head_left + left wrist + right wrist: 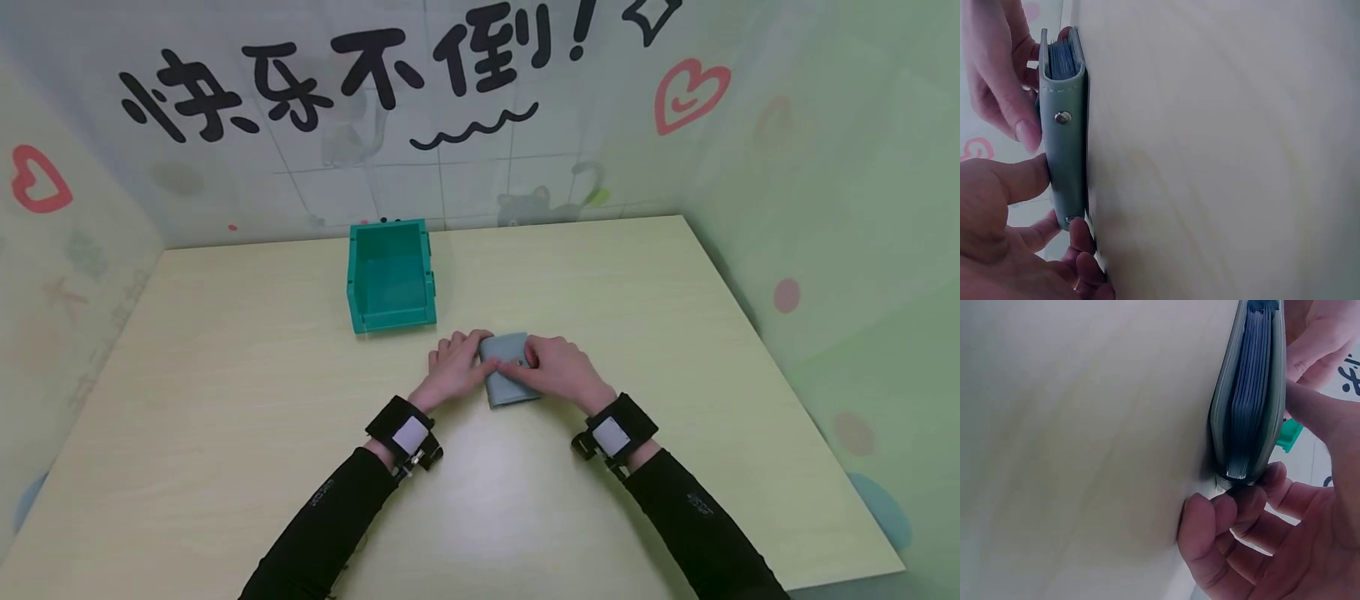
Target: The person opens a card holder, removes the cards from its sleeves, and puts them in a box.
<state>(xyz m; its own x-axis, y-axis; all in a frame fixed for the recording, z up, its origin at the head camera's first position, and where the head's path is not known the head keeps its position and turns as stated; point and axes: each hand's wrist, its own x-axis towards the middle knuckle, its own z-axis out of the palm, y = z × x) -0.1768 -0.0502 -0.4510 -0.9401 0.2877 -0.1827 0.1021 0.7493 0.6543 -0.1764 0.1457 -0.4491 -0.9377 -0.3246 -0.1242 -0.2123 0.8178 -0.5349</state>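
Observation:
A small grey-blue card holder lies on the table in front of the person. Metal snap studs show on its spine in the left wrist view, and a stack of thin sleeves fills its inside in the right wrist view. The left hand holds its left side, thumb on the cover and fingers at the edge. On the opposite side, the right hand grips the edge with curled fingers, its thumb lying over the cover near the closure. Both thumb tips come close together there.
Behind the hands, a green open-topped plastic bin stands at the back of the pale wooden table. Printed wall panels border the table at the back and both sides.

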